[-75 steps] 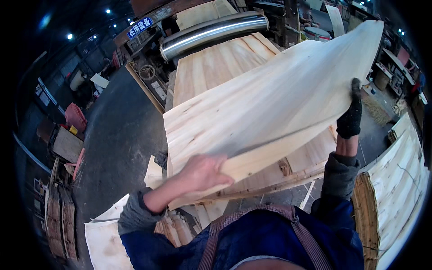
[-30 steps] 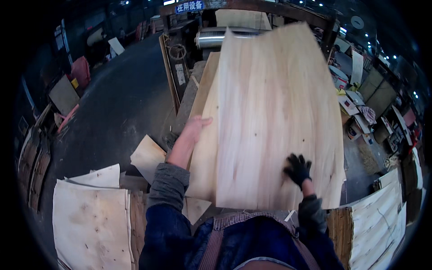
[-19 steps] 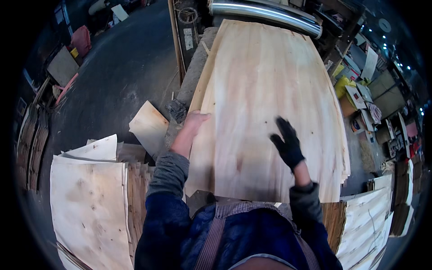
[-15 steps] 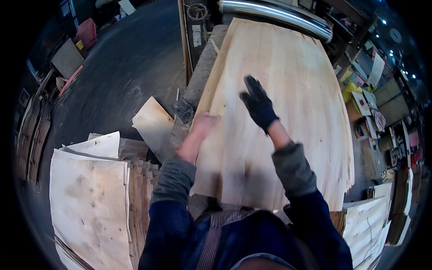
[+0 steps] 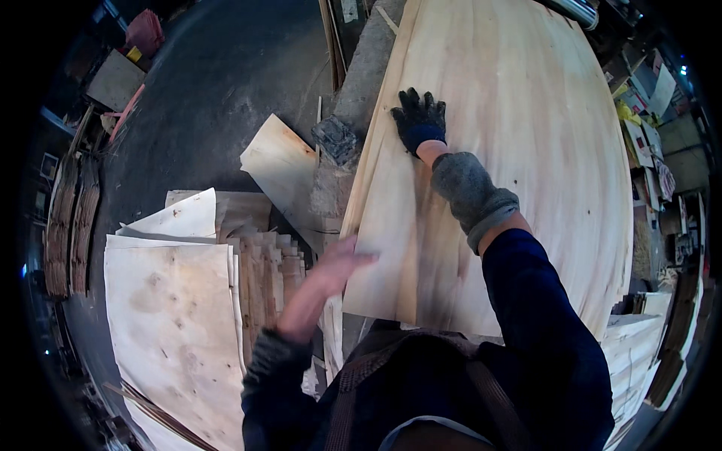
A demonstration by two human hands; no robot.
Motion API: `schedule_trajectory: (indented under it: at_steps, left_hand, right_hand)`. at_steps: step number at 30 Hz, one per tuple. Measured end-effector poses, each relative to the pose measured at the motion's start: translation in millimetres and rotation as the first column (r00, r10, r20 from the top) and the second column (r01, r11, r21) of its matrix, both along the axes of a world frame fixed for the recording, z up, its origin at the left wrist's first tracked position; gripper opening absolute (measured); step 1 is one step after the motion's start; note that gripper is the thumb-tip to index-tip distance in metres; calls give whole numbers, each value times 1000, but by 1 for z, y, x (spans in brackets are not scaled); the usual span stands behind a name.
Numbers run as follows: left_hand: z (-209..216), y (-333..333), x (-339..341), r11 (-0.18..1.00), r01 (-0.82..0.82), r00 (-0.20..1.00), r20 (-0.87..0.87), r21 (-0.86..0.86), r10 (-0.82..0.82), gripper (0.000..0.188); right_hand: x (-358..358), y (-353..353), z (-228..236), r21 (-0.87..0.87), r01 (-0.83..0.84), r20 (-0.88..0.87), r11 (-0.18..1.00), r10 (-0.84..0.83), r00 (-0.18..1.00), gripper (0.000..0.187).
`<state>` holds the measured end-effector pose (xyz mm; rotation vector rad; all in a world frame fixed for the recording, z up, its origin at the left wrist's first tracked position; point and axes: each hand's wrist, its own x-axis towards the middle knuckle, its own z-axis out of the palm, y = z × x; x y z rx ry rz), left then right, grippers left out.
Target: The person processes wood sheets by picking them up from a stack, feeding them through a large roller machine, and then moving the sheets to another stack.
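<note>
Your gloved right hand [image 5: 420, 124] is closer to the left side of the stacked wood sheets [image 5: 538, 173] than before, fingers spread wide; your bare left hand [image 5: 333, 269] is nearer your body, too blurred to tell whether it grips. The stack lies before you, short of the metal roller [image 5: 576, 10].

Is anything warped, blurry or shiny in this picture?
Head view: the fisheye bows the right edge of the wood veneer sheet; the bare left hand is smeared, the gloved right hand sharper; a metal roller glints at top right; the floor is dim.
</note>
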<state>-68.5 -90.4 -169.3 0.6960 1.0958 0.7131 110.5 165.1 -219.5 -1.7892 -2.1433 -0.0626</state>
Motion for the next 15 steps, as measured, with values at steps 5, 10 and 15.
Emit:
schedule_trajectory:
  at_steps: [5, 10, 15]
  left_hand:
    - [5, -34, -2, 996, -75, 994, 73, -53, 79, 29]
    - [37, -26, 25, 981, 98, 928, -371, 170, -29, 19]
    - [24, -33, 7, 967, 38, 951, -308, 251, 43, 21]
  right_hand:
    - [8, -98, 26, -227, -196, 46, 954, 212, 976, 63]
    - [1, -189, 9, -118, -194, -132, 974, 178, 975, 56]
    - [34, -198, 46, -94, -369, -251, 925, 337, 908, 47]
